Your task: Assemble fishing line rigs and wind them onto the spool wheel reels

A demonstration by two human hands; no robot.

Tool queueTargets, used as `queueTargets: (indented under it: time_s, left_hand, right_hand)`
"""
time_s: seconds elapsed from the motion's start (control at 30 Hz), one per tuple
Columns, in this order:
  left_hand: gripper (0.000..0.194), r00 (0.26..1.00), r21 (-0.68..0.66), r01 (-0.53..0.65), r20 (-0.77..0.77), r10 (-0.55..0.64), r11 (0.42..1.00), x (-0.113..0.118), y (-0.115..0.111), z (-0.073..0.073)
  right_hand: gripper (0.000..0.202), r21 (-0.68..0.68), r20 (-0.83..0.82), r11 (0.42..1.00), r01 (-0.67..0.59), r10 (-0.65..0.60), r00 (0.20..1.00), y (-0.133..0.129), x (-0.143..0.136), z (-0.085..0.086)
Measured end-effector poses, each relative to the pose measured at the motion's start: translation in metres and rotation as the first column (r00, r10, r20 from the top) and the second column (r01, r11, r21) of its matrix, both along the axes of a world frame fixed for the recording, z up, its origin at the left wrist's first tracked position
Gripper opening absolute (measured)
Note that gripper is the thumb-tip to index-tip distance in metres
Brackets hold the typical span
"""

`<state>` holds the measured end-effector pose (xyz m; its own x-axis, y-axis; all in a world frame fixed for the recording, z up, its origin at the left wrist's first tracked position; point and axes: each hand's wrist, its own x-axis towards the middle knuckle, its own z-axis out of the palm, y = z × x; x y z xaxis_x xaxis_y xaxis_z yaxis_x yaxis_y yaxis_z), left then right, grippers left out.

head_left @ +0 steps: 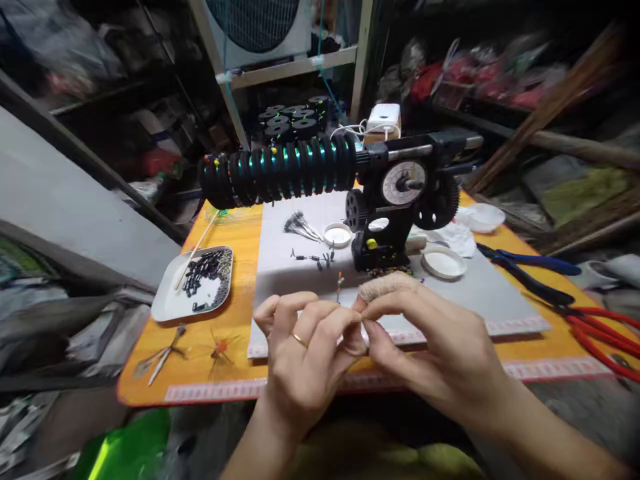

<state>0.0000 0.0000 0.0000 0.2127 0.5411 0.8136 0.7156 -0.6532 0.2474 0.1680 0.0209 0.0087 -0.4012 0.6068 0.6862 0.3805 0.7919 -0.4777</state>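
Above the tabletop (pixel 243 267), the left hand (pixel 313 347) and right hand (pixel 435 340) meet with fingertips pinched together, anything between them hidden, while just beyond lies the orange-tipped piece (pixel 340 283), probably light, slim and easily bent, best nipped mid-length.

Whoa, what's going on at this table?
Someone's left hand and right hand meet fingertip to fingertip over the front of a white board. Anything they pinch is too hidden to tell. Behind them stands a black machine; a tray of small black pieces sits left.
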Motion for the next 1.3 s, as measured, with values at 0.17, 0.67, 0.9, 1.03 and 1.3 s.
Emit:
queueTargets:
  time_s: [0.17,0.67,0.9,1.03,1.3]
  left_hand:
    - [0.019,0.948,-0.330,0.122,0.319,-0.011,0.936,0.005,0.000,0.000]
    - [0.009,0.605,-0.483,0.618,0.796,0.016,0.620,0.002,-0.001,0.002]
    - [0.010,0.718,-0.498,0.472,0.696,0.010,0.727,0.004,-0.002,0.000]
    - [0.015,0.886,-0.448,0.243,0.464,-0.008,0.860,0.004,-0.004,-0.001]
    - [0.015,0.940,-0.367,0.159,0.341,-0.027,0.916,-0.003,-0.007,-0.009]
  right_hand:
    - [0.014,0.083,0.075,0.996,0.039,-0.046,0.996,-0.002,-0.004,0.002]
    - [0.024,0.125,-0.002,0.986,0.106,-0.107,0.994,-0.006,-0.010,-0.003]
    - [0.021,-0.032,-0.121,0.995,0.092,-0.095,0.988,-0.010,-0.012,0.000]
    - [0.017,-0.087,-0.132,0.993,0.074,-0.085,0.988,-0.009,-0.010,0.002]
    - [0.016,-0.052,-0.087,0.989,0.137,-0.141,0.986,-0.011,-0.006,-0.005]
